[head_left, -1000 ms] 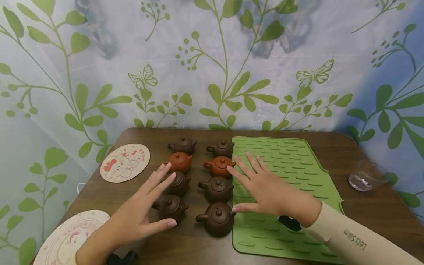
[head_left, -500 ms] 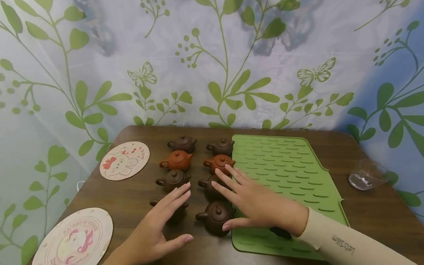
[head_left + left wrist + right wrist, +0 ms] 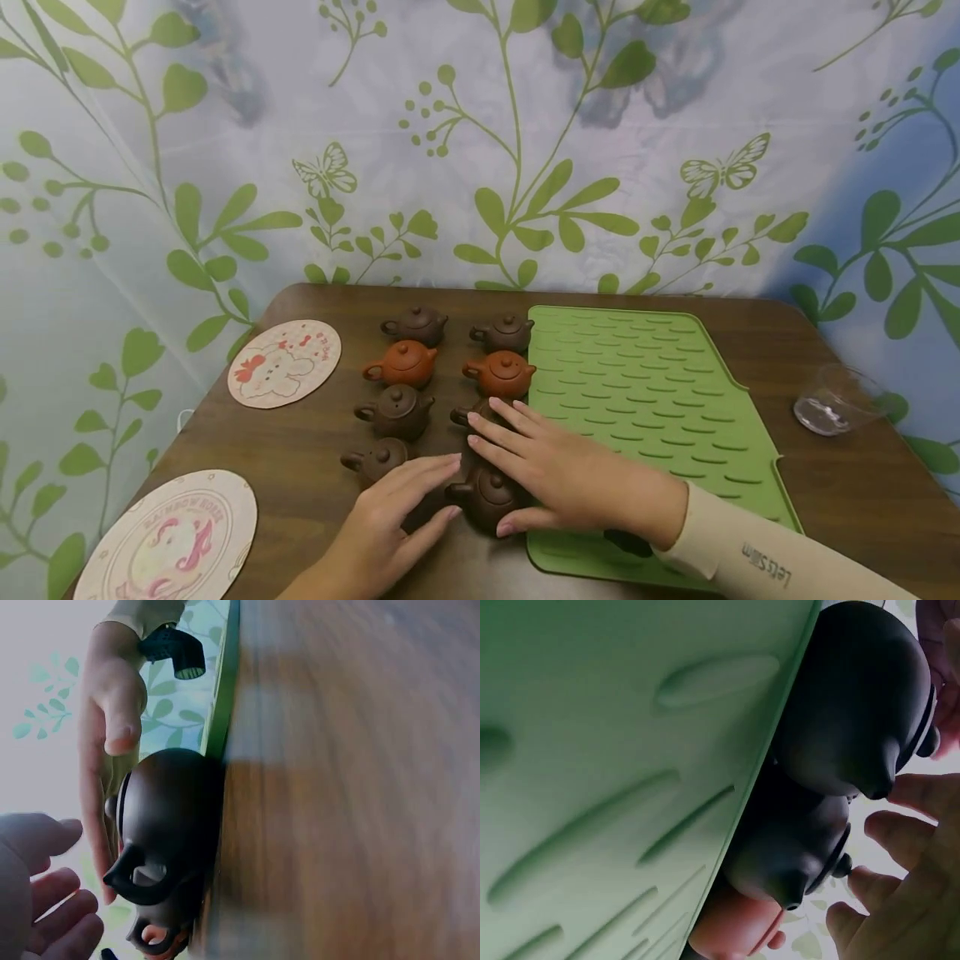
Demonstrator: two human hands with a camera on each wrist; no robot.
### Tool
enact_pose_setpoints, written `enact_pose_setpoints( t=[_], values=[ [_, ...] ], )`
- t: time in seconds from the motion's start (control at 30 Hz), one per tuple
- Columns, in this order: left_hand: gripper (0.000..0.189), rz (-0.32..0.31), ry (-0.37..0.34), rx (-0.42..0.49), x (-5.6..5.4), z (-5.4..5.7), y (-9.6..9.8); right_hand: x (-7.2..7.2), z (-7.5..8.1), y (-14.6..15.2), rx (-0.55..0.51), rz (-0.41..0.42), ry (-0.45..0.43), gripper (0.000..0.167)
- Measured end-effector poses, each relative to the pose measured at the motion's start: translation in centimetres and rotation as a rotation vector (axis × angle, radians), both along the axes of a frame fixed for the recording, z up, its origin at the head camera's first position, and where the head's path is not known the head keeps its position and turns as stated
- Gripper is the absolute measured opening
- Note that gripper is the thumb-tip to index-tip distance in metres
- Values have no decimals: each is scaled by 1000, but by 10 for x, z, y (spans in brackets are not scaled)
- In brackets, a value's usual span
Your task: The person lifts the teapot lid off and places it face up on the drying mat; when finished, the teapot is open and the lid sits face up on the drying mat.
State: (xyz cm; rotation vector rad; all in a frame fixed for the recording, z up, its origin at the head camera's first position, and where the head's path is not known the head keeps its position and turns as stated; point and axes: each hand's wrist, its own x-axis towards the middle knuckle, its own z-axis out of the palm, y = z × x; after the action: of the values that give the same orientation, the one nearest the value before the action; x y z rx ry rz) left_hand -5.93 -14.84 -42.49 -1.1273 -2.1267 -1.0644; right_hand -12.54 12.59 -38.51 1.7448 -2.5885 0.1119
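Note:
Two columns of small clay teapots stand on the brown table. My right hand (image 3: 558, 467) is held with straight fingers over the right column, above the front dark brown teapot (image 3: 483, 498) and the dark one behind it (image 3: 795, 844). The right wrist view shows the fingertips beside the lids, and contact cannot be told. My left hand (image 3: 390, 521), fingers extended, hovers between the columns at the front and partly hides the front-left dark teapot (image 3: 375, 458). It holds nothing. Further back are a dark teapot (image 3: 397, 412) and two orange-brown teapots (image 3: 405, 363), (image 3: 501, 375).
A green ridged mat (image 3: 637, 400) adjoins the right column. Two dark teapots (image 3: 418, 325), (image 3: 504, 333) stand at the back. Round printed mats (image 3: 285, 364), (image 3: 168, 537) lie on the left. A clear plastic cup (image 3: 825, 412) stands near the right edge.
Both hands have moved toward the front; the left has also shifted right, away from the left column. The right hand has come lower left over the right column. The teapots look unmoved.

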Motion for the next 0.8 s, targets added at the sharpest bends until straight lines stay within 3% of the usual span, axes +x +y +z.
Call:
enact_pose_setpoints(
  t=[0.27,0.4,0.8],
  values=[
    [24,62,-73,4,-1,-6,2,2,-3,-3,-62,33,14,79],
    [28,81,-63,6,-2,-9,2,2,-6,-4,-101,49,22,72],
    [33,104,-126,10,-3,-16,4,4,-15,-4,-202,96,83,52]
  ],
)
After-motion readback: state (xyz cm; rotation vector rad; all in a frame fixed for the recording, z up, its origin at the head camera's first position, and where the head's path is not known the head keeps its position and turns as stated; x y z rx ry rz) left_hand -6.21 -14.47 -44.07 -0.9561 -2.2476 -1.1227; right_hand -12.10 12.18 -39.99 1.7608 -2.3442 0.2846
